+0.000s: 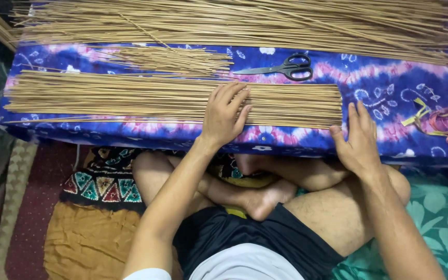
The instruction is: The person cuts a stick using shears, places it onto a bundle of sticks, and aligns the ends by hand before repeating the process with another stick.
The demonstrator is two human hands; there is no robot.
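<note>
A big loose heap of thin sticks [234,23] fills the far side of the cloth-covered table [390,88], while the nearer row of sticks [130,98] lies flat and parallel along the front edge, its right ends in one line, seemingly squared against the right hand [360,139]. The left hand [225,113] lies open, palm down, on that row, likely pinning it; the right hand, also open and gripping nothing, stands at the stick ends. Scissors [286,67] and rubber bands [444,123] lie apart, with bare cloth right of the row.
</note>
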